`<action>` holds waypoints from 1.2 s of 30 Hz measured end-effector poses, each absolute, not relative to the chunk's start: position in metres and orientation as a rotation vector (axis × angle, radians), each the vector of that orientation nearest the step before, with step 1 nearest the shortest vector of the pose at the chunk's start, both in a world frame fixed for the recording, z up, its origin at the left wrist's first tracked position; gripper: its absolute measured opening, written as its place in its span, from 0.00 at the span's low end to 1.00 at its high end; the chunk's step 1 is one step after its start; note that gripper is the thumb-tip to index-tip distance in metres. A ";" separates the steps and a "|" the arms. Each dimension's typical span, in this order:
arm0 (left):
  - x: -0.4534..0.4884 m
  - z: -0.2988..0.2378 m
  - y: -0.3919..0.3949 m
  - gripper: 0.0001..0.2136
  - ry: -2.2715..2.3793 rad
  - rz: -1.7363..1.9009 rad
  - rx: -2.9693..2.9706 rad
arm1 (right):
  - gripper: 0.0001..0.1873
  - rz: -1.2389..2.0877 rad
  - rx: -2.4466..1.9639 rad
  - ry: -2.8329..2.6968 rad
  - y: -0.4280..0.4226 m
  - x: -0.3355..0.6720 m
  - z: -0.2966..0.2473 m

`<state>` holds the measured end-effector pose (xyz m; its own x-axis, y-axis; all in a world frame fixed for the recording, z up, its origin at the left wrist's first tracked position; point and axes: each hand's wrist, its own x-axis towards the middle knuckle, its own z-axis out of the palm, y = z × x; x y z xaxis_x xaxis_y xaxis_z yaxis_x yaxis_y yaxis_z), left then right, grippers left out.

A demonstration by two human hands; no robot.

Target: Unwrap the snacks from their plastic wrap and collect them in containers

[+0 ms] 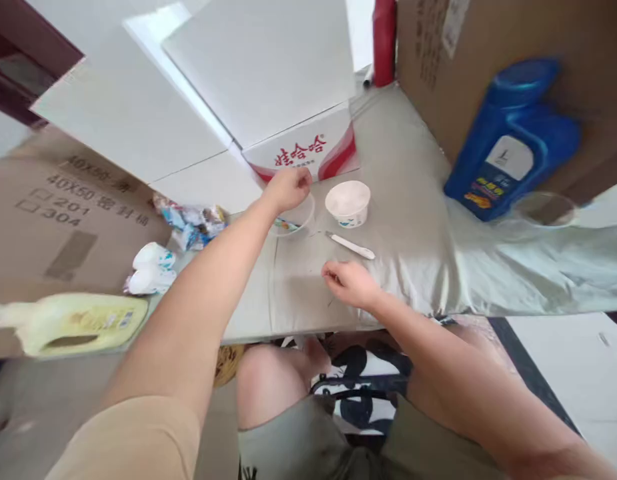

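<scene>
My left hand [287,191] is over a clear plastic tub [306,212], its fingers curled together and pointing down. What they pinch, if anything, is hidden. Something colourful lies low in the tub. Close to the covered surface, my right hand [352,284] has its fingertips pressed together; whether a small thing is between them I cannot make out. Just beyond it lies a slim white-handled tool [355,247] with a thin metal tip, like a craft knife. A white paper cup [348,203] with a blue-green print stands upright to the right of the tub.
A blue jug [508,147] stands at the right beside a clear round container [545,208]. White boxes [268,67] rise at the back. On the left are blue wrappers [191,223], white paper cups [152,267], a pale yellow bottle [83,323] and a brown carton [63,220].
</scene>
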<state>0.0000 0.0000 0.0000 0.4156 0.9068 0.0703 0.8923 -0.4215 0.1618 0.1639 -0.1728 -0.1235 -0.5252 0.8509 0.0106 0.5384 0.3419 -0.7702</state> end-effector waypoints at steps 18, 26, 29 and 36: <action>-0.358 -0.068 -0.164 0.21 2.794 0.167 1.370 | 0.15 0.617 -1.341 -2.483 -0.206 0.119 -0.152; -0.360 -0.108 -0.153 0.34 2.665 0.488 1.111 | 0.15 0.426 -1.476 -2.588 -0.204 0.105 -0.150; -0.366 -0.092 -0.158 0.29 2.654 0.820 1.158 | 0.14 0.427 -1.458 -2.605 -0.205 0.104 -0.148; -0.284 -0.046 -0.191 0.21 1.990 1.725 0.867 | 0.13 0.721 -1.216 -2.490 -0.205 0.119 -0.148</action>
<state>-0.2844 -0.1907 -0.0459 -0.7437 0.6581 0.1174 0.2093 0.0625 0.9759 0.1187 -0.2050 -0.1484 -0.6081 0.7933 0.0291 0.6551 0.5222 -0.5461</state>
